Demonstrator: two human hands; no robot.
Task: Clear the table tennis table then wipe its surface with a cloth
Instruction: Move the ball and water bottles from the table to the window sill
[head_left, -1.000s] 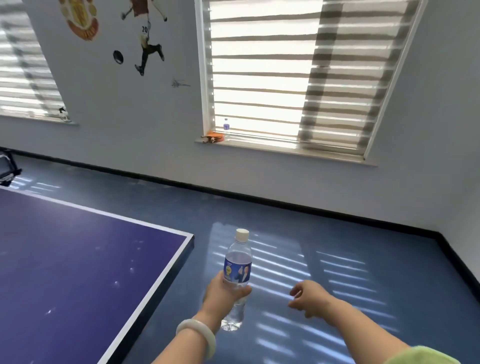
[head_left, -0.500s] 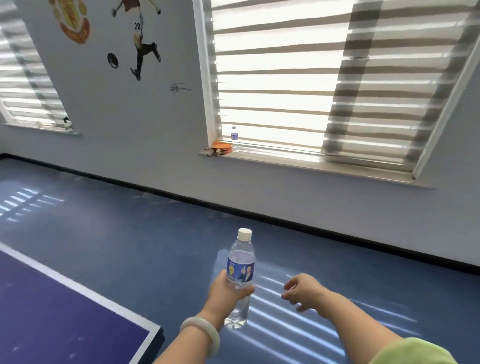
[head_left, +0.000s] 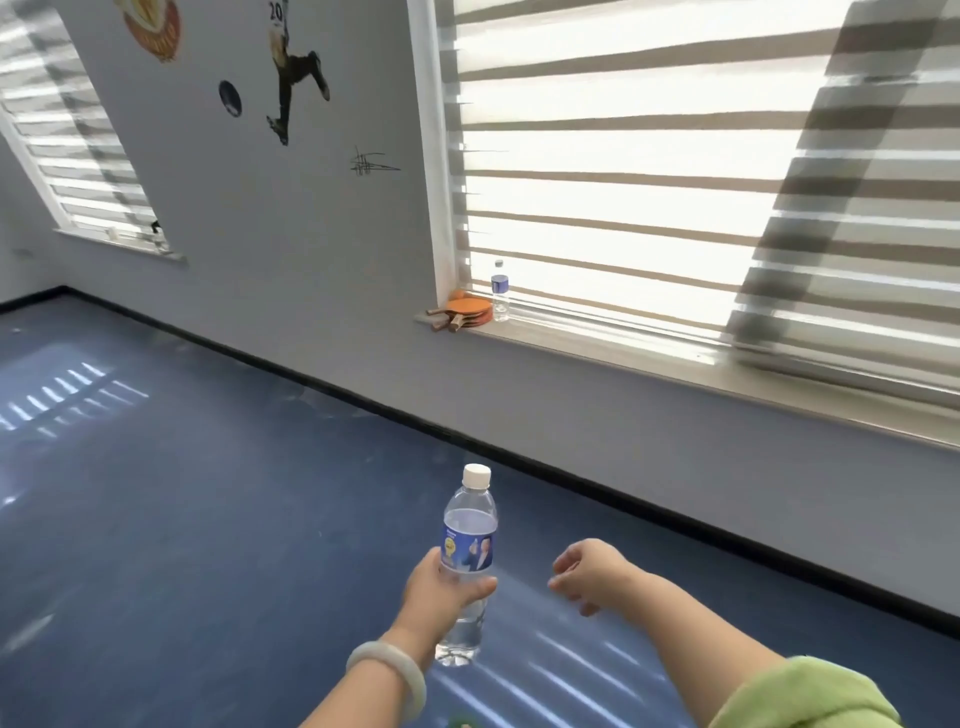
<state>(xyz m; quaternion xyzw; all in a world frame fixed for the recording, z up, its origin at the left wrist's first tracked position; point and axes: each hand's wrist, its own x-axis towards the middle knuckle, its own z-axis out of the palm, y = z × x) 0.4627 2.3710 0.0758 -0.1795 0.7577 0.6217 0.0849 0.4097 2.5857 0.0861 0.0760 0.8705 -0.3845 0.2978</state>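
My left hand (head_left: 441, 592) grips a clear water bottle (head_left: 467, 525) with a white cap and blue label, held upright over the blue floor. My right hand (head_left: 587, 574) hangs beside it, about a hand's width to the right, fingers loosely curled and holding nothing. On the window sill (head_left: 649, 358) ahead lie orange table tennis paddles (head_left: 465, 310) with a second small water bottle (head_left: 500, 291) standing right next to them. The table tennis table is out of view.
A grey wall with a black skirting board (head_left: 467, 436) runs across ahead, with striped blinds over the big window. Blue floor (head_left: 208, 519) stretches to the wall. A second window sits far left.
The view has swung away from the purple table, which has dropped out of sight. The window sill with the paddles is closer and larger. The left hand keeps the bottle.
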